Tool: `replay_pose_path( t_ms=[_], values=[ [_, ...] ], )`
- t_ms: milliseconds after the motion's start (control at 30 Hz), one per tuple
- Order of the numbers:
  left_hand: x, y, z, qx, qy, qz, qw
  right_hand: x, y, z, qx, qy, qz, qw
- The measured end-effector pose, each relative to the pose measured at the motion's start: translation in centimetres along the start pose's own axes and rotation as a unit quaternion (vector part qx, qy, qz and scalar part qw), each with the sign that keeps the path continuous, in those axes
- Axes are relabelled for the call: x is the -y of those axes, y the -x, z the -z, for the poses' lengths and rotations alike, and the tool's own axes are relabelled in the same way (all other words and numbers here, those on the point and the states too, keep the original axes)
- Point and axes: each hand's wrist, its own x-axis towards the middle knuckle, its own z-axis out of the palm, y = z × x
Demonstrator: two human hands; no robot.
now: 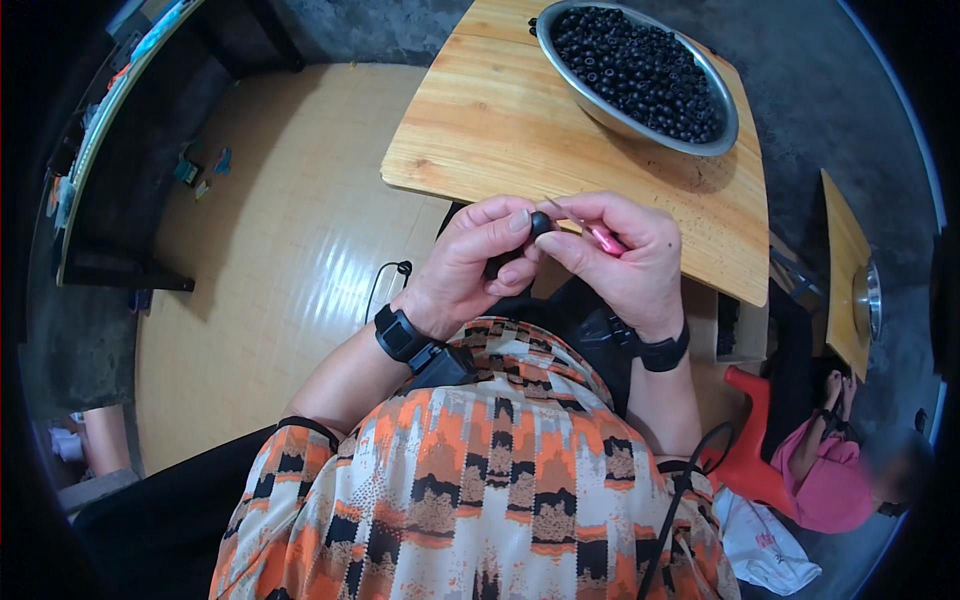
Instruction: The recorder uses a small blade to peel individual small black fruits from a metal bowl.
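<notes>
In front of my chest, just off the near edge of the wooden table [500, 130], my left hand [475, 245] pinches a small round black part [540, 223] between thumb and fingers. Something dark also shows below it, against the curled fingers; whether it is more such parts I cannot make out. My right hand [632, 255] is closed around a small pink-handled tool [607, 240] with a thin metal blade. The blade slants up and left, close to the black part; contact cannot be told. A wide metal bowl [600, 115] heaped with small black ring-like parts [640, 70] stands on the table.
At the right, a person [825, 475] in pink sits on a red stool [755, 440] by another wooden table [845, 285] with a metal bowl [873, 300]. A white bag [765, 545] lies on the floor. A long cluttered shelf [120, 90] runs along the left.
</notes>
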Motion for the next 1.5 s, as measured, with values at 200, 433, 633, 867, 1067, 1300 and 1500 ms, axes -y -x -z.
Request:
replay_pose_path(
  t_ms=[200, 433, 633, 867, 1067, 1300, 1500],
  values=[
    [0.1, 0.0, -0.4, 0.003, 0.008, 0.013, 1.000, 0.2, -0.1, 0.3, 0.006, -0.052, -0.088, 0.995],
    [0.3, -0.2, -0.2, 0.005, -0.002, 0.027, 1.000, -0.6, -0.6, -0.2, -0.015, -0.120, -0.124, 0.985],
    [0.3, -0.1, 0.0, 0.003, -0.016, 0.035, 0.999, -0.3, -0.9, -0.2, -0.011, -0.138, -0.151, 0.979],
    [0.1, -0.3, -0.4, 0.003, 0.036, 0.018, 0.999, -0.8, -0.4, 0.5, -0.055, 0.000, -0.074, 0.996],
    [0.1, -0.1, -0.6, -0.010, 0.045, 0.006, 0.999, -0.4, 0.4, 0.3, -0.007, 0.166, 0.043, 0.985],
    [0.4, -0.3, -0.1, 0.002, 0.042, 0.006, 0.999, 0.0, 0.2, 0.1, 0.023, 0.271, 0.129, 0.954],
    [0.6, -0.3, 0.3, 0.011, 0.052, 0.011, 0.999, 0.0, 0.2, 0.0, 0.016, 0.268, 0.134, 0.954]
  ],
)
